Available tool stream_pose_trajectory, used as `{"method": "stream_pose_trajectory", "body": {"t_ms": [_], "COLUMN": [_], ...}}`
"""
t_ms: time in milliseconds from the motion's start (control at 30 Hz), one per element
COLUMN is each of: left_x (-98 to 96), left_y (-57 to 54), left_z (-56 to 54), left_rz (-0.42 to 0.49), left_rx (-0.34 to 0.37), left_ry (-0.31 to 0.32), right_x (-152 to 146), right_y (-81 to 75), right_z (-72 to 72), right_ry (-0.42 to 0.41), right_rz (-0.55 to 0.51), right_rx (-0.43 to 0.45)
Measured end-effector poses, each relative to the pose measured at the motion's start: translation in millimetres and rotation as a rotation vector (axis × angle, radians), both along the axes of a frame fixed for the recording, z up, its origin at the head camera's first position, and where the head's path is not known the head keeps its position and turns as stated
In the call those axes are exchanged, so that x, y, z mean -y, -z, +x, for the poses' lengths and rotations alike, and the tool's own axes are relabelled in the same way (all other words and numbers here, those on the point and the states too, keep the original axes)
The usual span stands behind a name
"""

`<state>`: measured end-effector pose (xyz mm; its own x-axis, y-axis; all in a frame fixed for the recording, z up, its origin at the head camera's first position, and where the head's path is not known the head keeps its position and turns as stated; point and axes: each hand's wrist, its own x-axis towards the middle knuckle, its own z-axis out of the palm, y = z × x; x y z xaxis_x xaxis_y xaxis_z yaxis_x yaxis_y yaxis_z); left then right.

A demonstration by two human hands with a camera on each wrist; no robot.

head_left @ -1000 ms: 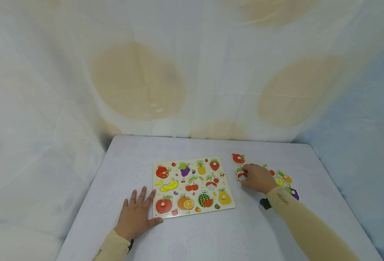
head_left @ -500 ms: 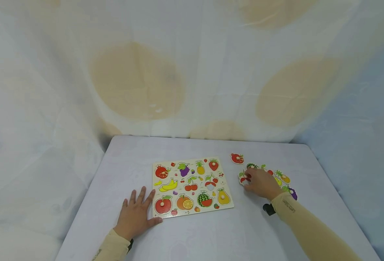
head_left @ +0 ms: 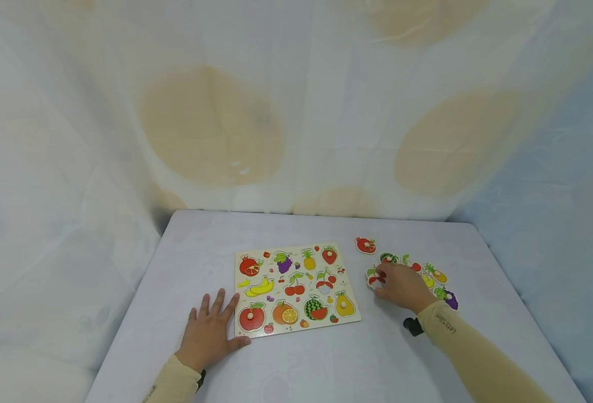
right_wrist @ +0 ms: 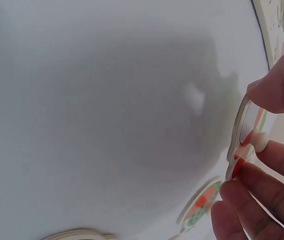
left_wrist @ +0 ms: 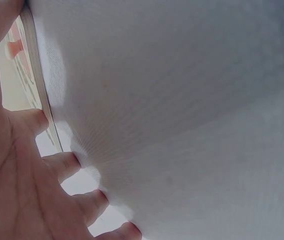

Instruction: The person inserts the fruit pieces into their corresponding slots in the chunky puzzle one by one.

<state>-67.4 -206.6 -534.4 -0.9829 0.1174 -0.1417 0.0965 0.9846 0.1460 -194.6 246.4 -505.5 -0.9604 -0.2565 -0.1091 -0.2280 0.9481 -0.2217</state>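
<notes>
Head view: the right hand (head_left: 402,285) pinches a red-and-white fruit piece (head_left: 371,277), right of the puzzle board (head_left: 296,254). Left wrist: fingers (left_wrist: 61,165) spread, unclenched — board edge alongside. Right wrist: thumb on the piece's rim, fingers at its knob (right_wrist: 260,142).

Red-white knobbed piece (right_wrist: 244,142), pinched, right of fruit board (head_left: 280,294)

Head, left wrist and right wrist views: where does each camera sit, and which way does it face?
Head: worn on the head, facing forward and down at the board, loose pieces, left hand, right hand and sleeves.
Left wrist: at that wrist, looking past palm and fingers at the table.
Right wrist: at that wrist, looking at thumb and fingers gripping the held piece.
Shared: head and right wrist both show the held piece; head and left wrist, the board's edge.
</notes>
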Motion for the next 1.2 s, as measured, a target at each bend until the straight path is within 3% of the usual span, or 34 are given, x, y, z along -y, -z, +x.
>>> {"method": "stream_pose_trajectory", "body": {"t_ms": [567,900,1200], "left_x": [0.7,-1.4,-0.2], "left_y": [0.6,-5.9,-2.7], "left_z": [0.0,0.9,0.1], "left_rz": [-0.015,0.0,-0.003], "left_rx": [-0.008,0.008,0.012], "left_ry": [0.013,0.002,0.001], "right_x": [58,98,115], "right_y": [-11.2,-10.3,-7.2], "right_z": [2.1,0.0,2.1], "right_ry": [-0.034,-0.035,-0.039], "right_rz": [-0.048,-0.042,-0.026], "right_rx": [0.01,0.028,0.05]}}
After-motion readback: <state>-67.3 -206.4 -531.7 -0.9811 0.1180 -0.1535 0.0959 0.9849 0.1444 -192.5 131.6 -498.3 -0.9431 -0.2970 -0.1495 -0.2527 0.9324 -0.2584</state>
